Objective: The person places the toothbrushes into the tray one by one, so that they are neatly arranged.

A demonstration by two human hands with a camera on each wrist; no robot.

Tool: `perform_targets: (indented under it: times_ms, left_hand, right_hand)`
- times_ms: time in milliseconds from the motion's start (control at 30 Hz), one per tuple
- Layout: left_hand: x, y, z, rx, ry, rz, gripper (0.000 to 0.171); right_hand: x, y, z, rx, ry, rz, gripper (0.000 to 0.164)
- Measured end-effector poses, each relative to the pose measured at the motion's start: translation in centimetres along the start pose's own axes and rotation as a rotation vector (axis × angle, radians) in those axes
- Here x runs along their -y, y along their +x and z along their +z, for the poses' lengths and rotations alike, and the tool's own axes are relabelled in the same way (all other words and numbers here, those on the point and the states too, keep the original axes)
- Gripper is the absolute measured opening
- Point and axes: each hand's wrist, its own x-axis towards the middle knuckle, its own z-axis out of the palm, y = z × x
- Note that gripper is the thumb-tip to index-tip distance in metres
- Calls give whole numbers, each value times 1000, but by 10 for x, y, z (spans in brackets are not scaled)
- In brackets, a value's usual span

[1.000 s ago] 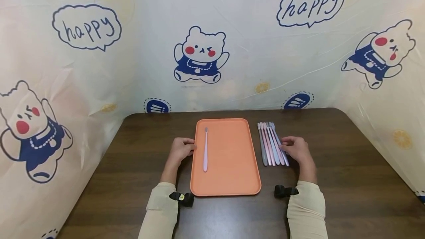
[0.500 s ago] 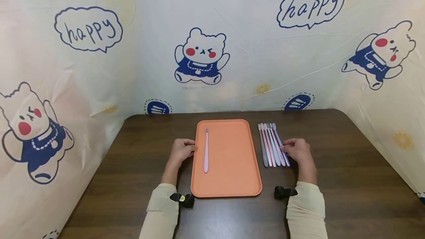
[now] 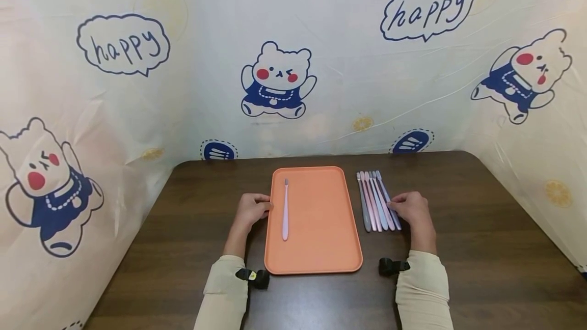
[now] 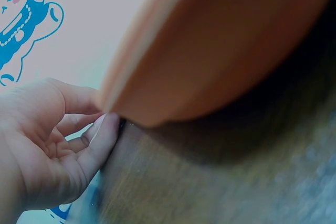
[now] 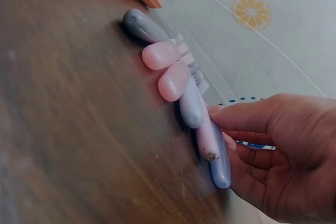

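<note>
An orange tray (image 3: 316,218) lies on the table, bearing one light purple toothbrush (image 3: 285,213) near its left side. My left hand (image 3: 251,210) pinches the tray's left rim between thumb and fingers; in the left wrist view, the fingertips meet at the tray's edge (image 4: 157,98). To the right of the tray, several toothbrushes (image 3: 372,202) in grey, pink and blue lie side by side, heads pointing away. My right hand (image 3: 410,210) pinches the outermost bluish-purple toothbrush (image 5: 220,169). The right wrist view shows the rounded handle ends, with a grey handle (image 5: 143,25) farthest from the hand.
The dark wooden table (image 3: 481,248) extends on both sides of the tray. A pale curtain (image 3: 339,65) printed with bears stands behind and beside it. Black straps with small devices (image 3: 259,279) sit at both wrists.
The head view has shifted slightly, so the whole scene sits a little lower. Both hands, the tray and the toothbrushes keep practically the same places relative to each other.
</note>
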Motion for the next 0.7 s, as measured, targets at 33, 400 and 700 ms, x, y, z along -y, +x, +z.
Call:
perform_targets:
  times_ms: [33,400,700]
  left_hand:
    - [0,0,0,-1,0,-1,27]
    - [-1,0,1,-1,-1,-4,26]
    - [-1,0,1,1,6,-12,26]
  right_hand:
    - [0,0,0,0,-3,-2,34]
    - [1,3,2,-31,-40,-18,32]
    - [2,2,3,-54,-30,-3,33]
